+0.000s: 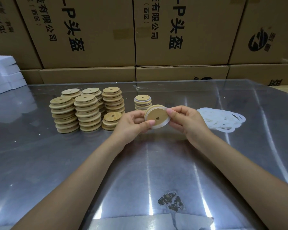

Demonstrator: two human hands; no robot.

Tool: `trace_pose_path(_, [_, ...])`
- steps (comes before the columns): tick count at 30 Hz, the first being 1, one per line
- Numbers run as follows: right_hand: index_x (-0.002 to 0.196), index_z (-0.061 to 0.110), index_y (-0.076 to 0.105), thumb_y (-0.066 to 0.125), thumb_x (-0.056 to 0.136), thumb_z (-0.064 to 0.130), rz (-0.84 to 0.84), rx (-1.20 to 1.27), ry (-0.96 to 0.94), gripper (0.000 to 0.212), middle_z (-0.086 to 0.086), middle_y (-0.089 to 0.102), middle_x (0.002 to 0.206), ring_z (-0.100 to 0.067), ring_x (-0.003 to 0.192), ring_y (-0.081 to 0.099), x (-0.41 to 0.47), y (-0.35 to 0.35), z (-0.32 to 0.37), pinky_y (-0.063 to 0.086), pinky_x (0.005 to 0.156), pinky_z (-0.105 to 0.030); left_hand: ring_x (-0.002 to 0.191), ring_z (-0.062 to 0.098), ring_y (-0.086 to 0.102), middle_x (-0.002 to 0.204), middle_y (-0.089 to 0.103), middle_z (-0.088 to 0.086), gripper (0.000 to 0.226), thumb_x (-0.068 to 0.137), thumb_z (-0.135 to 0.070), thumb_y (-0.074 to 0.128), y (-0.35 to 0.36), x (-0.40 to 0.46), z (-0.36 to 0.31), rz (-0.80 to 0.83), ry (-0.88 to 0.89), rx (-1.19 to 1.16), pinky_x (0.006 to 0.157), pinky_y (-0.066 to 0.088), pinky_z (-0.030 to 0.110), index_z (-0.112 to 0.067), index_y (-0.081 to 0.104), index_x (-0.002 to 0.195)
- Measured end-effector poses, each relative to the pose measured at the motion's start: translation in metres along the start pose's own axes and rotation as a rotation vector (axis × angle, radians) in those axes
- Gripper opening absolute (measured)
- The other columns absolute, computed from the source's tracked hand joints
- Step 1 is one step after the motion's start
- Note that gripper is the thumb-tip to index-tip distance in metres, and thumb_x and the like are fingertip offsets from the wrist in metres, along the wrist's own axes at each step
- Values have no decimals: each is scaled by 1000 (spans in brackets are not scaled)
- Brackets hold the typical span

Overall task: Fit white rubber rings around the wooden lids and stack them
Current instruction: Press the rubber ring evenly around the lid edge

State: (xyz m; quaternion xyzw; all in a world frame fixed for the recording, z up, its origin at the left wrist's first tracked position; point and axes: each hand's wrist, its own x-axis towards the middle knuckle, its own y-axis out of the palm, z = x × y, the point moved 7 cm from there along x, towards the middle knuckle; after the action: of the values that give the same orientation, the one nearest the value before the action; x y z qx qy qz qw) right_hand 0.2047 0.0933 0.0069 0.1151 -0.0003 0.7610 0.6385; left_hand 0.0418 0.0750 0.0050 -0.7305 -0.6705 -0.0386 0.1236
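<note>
Cardboard cartons (93, 39) printed with black characters formed a wall behind a shiny metal tabletop (148, 171), with a stack of white sheets (5, 75) at its far left corner. Toward the far left of the tabletop stood several tall stacks of bare wooden lids (86, 110), each lid round with a small hole near its middle. Just to their right, nearer the far edge's middle, stood a shorter stack of finished lids (142, 102) with white showing between the layers, likely kept apart so done work was not mixed with undone. To the right lay a loose pile of white rubber rings (221, 119), within easy reach of the right hand.

Both forearms reached forward from the near edge and met above the middle of the tabletop. The left hand (131, 125) and the right hand (186, 122) together held one wooden lid (156, 116) in the air, tilted so its flat face turned toward the person. Each hand was closed in a pinch on the lid's rim, thumbs in front and fingers curled behind. A white ring (163, 126) sat around the lid's lower and right edge; it seemed the thumbs were pressing it into place, though whether it was seated all round could not be told.
</note>
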Motion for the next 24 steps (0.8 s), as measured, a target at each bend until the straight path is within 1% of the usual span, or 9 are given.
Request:
trace_pose_path(3, [83,20,68,67,87,23,-33,-66,-34,5,4,74,82,-7,83,69,-1,0,2,57,75,-23,73,7,68,85,72,5,16,84,-4,67,2,-3,0,-18,-17,-31,66,55,19,-10,64,98])
trace_pose_path(6, [81,23,67,68,86,24,-65,-104,-69,5,5,74,81,-6,82,69,-3,0,3,57,70,-24,77,14,67,93,69,13,16,84,-1,65,4,-5,0,-31,-24,-54,75,56,27,-6,59,98])
trace_pose_path(10, [81,21,63,69,85,20,-67,-106,-106,8,5,73,78,-7,79,71,-5,4,4,56,66,-23,79,14,63,94,66,13,20,83,3,65,4,-5,-5,-61,28,-41,68,53,23,-10,51,89])
trace_pose_path(13, [77,21,62,68,86,17,-66,-189,-180,12,4,71,74,-7,76,68,-6,7,8,55,66,-25,82,18,63,93,66,12,28,79,2,71,3,-2,-6,-78,91,148,75,53,31,-14,48,84])
trace_pose_path(15, [75,22,62,70,84,14,-53,-297,-263,14,3,70,74,-5,72,64,-7,10,12,53,67,-27,82,21,65,90,67,6,27,76,-7,77,4,-2,-7,-101,139,349,77,52,39,-12,54,90])
trace_pose_path(17, [76,22,63,71,83,10,-15,-377,-352,16,5,71,76,0,71,64,-9,16,16,51,69,-21,80,17,63,86,68,0,30,74,-18,79,3,-3,-10,-149,205,537,73,52,38,-13,61,97])
trace_pose_path(18, [77,22,64,71,82,8,5,-393,-381,16,6,71,78,-1,74,66,-9,19,17,51,72,-20,79,14,62,85,68,-3,30,72,-21,79,2,-4,-11,-169,226,568,72,51,35,-16,63,97])
trace_pose_path(21, [78,23,65,73,81,8,31,-366,-413,17,7,72,83,-6,85,69,-10,22,17,54,80,-23,76,7,61,81,67,-10,29,71,-22,78,2,-6,-17,-182,263,562,69,50,30,-26,62,94])
trace_pose_path(24, [75,23,64,71,82,7,14,-365,-436,19,1,73,85,-8,84,69,-10,21,19,52,78,-23,79,15,62,82,68,-7,30,72,-18,76,6,-7,-20,-154,297,601,72,51,36,-27,64,98])
